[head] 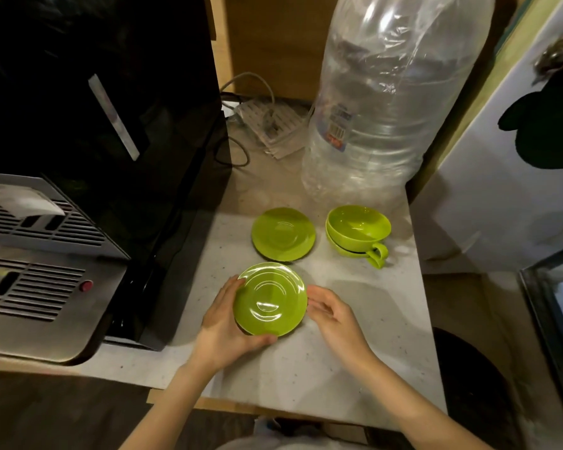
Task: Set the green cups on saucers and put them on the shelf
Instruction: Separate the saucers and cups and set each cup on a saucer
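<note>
Nearest the front edge of the pale speckled counter (355, 368), the left hand (223, 323) cups the left and near rim of a round glossy green saucer (270, 298), thumb under its near edge and fingers curled round the far left side. The right hand (333, 315) sits just beside the saucer's right rim, fingers loosely curled and holding nothing; whether a fingertip touches the rim cannot be told. The saucer looks slightly lifted or tilted off the counter, with a dark shadow under its near side.

Further back, toward the middle of the counter, a second green saucer (283, 233) lies flat on what seems a dark round mat. To its right, near the right edge, two green handled cups (358, 230) are nested one inside the other, handles toward the front right.

At the back stands a large clear plastic water bottle (387, 102), and a black coffee machine with a steel drip grille (46, 254) fills the left side.

The step in hand seems to be laying out this saucer. It would go best set flat on bare counter, well apart from the other saucer, so a cup can drop into its centre ring. The nested cups will likely need one hand steadying the lower while the upper lifts by its handle.
</note>
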Demonstrator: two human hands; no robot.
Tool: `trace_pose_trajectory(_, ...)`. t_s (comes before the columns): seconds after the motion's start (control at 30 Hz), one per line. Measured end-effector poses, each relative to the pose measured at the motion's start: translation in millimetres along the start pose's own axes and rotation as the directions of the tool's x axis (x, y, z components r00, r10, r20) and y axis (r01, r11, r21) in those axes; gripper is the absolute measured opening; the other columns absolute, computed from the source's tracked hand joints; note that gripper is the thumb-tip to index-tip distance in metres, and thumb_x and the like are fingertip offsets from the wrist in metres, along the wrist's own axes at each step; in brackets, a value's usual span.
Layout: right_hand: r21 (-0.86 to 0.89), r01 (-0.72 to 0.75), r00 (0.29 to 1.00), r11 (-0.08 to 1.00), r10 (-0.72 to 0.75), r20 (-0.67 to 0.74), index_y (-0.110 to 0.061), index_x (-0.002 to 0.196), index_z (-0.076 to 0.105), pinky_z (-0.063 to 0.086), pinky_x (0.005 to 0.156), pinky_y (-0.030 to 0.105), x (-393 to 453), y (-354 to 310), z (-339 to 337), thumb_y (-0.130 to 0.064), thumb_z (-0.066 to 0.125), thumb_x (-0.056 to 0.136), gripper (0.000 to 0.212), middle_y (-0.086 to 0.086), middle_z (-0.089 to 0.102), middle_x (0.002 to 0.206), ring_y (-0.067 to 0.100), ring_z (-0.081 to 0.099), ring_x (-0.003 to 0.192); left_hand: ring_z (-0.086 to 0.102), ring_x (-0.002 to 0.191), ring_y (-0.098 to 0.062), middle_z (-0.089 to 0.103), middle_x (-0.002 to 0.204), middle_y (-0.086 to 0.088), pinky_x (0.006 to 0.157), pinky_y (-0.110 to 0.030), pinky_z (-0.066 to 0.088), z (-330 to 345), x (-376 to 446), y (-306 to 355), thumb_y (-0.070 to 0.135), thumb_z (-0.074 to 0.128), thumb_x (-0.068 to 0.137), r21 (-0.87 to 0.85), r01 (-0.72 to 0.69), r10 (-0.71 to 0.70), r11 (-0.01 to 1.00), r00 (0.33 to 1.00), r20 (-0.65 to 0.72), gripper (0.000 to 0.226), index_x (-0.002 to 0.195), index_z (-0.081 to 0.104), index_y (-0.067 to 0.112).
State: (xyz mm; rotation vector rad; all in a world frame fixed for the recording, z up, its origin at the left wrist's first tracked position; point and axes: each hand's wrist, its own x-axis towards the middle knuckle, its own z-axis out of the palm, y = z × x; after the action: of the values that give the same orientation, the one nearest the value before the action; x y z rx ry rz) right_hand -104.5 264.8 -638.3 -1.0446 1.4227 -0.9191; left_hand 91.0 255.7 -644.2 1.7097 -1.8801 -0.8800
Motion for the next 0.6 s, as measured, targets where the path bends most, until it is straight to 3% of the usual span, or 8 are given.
trace_pose_trajectory(0.23,-0.009,0.000,1.000,1.000,0.000,-0.002,-0.021,0.109,0.055,0.045,0.077,0.000,-1.1,3.6,-2.8,-0.001,0.049,0.089,0.029,-0.008,0.061,0.105,-0.003,0.056,0.097,0.030,0.138,-0.021,0.033,0.149,-0.006,0.109,-0.027,0.023,4.3,2.5,-2.9,0.082,0.060,0.032,0.032,0.005,-0.007,0.999,0.999,0.048,0.133,0.141,0.025,0.014)
trace_pose_trajectory(0.43,-0.037,-0.005,1.000,0.999,0.005,-0.014,-0.017,0.115,0.056,0.045,0.078,0.004,2.2,2.9,-2.5,-0.004,0.048,0.090,0.028,-0.007,0.061,0.107,0.004,0.056,0.102,0.025,0.140,-0.018,0.028,0.151,-0.003,0.109,-0.025,0.020,4.9,6.4,-0.7,0.063,0.073,0.041,0.021,-0.001,-0.001,1.000,0.997,0.072,0.124,0.143,0.017,0.018)
trace_pose_trajectory(0.53,-0.043,-0.026,0.999,0.999,0.025,-0.036,-0.015,0.113,0.057,0.043,0.081,0.011,4.8,1.9,-4.3,-0.004,0.049,0.090,0.027,-0.003,0.062,0.107,0.011,0.056,0.106,0.019,0.142,-0.017,0.022,0.154,-0.003,0.109,-0.023,0.016,6.0,6.2,-1.3,0.073,0.069,0.038,0.027,0.008,-0.010,1.000,0.996,0.091,0.132,0.144,0.012,0.019)
trace_pose_trajectory(0.6,-0.073,-0.028,0.999,0.997,0.024,-0.047,-0.012,0.112,0.059,0.043,0.079,0.009,5.5,0.7,-6.8,-0.006,0.049,0.089,0.026,-0.003,0.063,0.105,0.011,0.058,0.104,0.015,0.143,-0.017,0.018,0.155,-0.003,0.110,-0.025,0.015,6.1,5.6,0.2,0.082,0.059,0.036,0.024,-0.004,0.002,1.000,0.996,0.084,0.134,0.144,0.012,0.019)
